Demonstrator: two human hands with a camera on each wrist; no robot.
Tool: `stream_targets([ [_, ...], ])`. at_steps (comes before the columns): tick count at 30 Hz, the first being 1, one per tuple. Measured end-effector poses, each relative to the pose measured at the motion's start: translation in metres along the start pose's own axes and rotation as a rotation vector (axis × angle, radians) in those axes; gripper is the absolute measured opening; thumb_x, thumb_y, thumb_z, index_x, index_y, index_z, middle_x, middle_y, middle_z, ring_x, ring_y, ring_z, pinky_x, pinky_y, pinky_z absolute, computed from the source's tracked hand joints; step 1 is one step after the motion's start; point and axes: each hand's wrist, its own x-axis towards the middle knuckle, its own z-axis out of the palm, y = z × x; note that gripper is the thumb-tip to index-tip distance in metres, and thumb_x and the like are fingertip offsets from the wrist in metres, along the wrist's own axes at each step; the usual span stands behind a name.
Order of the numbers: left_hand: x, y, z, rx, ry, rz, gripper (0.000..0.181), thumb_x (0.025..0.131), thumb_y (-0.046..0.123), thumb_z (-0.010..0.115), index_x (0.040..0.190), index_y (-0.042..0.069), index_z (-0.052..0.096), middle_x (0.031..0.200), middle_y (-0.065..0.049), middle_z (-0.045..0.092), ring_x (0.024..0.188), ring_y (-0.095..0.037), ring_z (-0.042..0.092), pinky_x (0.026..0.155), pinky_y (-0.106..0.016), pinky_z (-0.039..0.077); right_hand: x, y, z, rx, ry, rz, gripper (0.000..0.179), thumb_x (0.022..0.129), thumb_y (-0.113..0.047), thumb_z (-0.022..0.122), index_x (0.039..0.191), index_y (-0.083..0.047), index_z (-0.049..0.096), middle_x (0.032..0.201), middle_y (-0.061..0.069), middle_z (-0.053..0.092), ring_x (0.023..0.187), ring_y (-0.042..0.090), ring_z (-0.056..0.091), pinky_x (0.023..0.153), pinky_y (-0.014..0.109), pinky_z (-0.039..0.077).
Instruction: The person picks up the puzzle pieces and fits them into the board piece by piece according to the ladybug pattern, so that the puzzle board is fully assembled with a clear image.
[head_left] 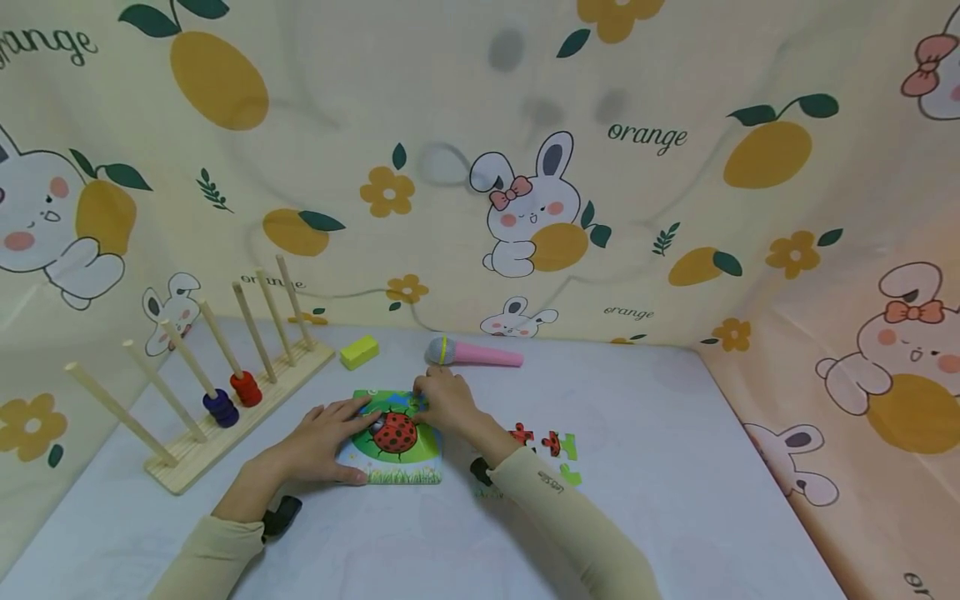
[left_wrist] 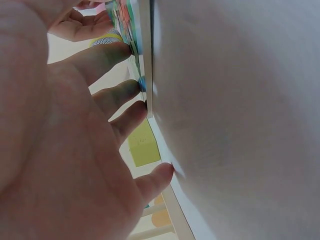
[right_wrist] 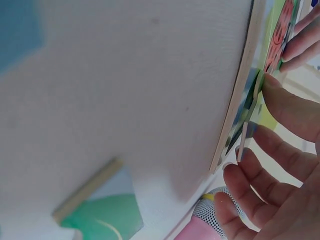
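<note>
A ladybug jigsaw puzzle (head_left: 405, 477) in a flat tray lies in front of me, green around the red ladybug. My left hand (head_left: 322, 437) rests along its left side with fingers spread and fairly straight; in the left wrist view, fingertips (left_wrist: 127, 117) touch the tray's edge. Over the puzzle's upper right corner, my right hand (head_left: 448, 404) pinches a thin puzzle piece (right_wrist: 244, 134) between thumb and fingers. That piece stands tilted against the board in the right wrist view, its picture side mostly hidden.
Loose puzzle pieces (head_left: 553, 443) lie right of the board, partly behind the right forearm. A pink toy microphone (head_left: 487, 356) and a yellow block (head_left: 360, 352) sit beyond it. At left stands a wooden peg rack (head_left: 180, 477) with blue rings (head_left: 221, 408) and red rings (head_left: 246, 389).
</note>
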Motion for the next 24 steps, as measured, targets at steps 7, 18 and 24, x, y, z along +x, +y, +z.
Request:
stream_targets([
  [7, -0.0002, 0.0007, 0.0001, -0.007, -0.001, -0.006, 0.096, 0.075, 0.06, 0.079, 0.151, 0.012, 0.045, 0.16, -0.021, 0.028, 0.142, -0.047, 0.028, 0.109, -0.073, 0.018, 0.0001, -0.0008, 0.001, 0.024, -0.006, 0.013, 0.037, 0.079, -0.035, 0.085, 0.105, -0.013, 0.069, 0.096, -0.002, 0.058, 0.096, 0.018, 0.052, 0.078, 0.033, 0.044],
  [18, -0.0003, -0.0002, 0.0005, -0.004, 0.001, -0.003, 0.096, 0.075, 0.06, 0.079, 0.151, 0.012, 0.045, 0.159, -0.021, 0.029, 0.142, -0.046, 0.028, 0.108, -0.074, 0.019, 0.0004, -0.0013, 0.0013, 0.021, -0.007, 0.014, 0.036, 0.08, -0.036, 0.084, 0.102, -0.014, 0.068, 0.093, -0.002, 0.056, 0.094, 0.018, 0.052, 0.076, 0.033, 0.044],
  [24, -0.0007, 0.0002, -0.0001, -0.005, 0.003, 0.003, 0.096, 0.075, 0.06, 0.079, 0.15, 0.012, 0.045, 0.159, -0.021, 0.028, 0.142, -0.047, 0.029, 0.108, -0.074, 0.019, 0.0005, -0.0014, 0.0001, 0.038, -0.008, 0.008, 0.035, 0.08, -0.036, 0.084, 0.102, -0.013, 0.068, 0.092, -0.003, 0.054, 0.089, 0.015, 0.05, 0.072, 0.031, 0.042],
])
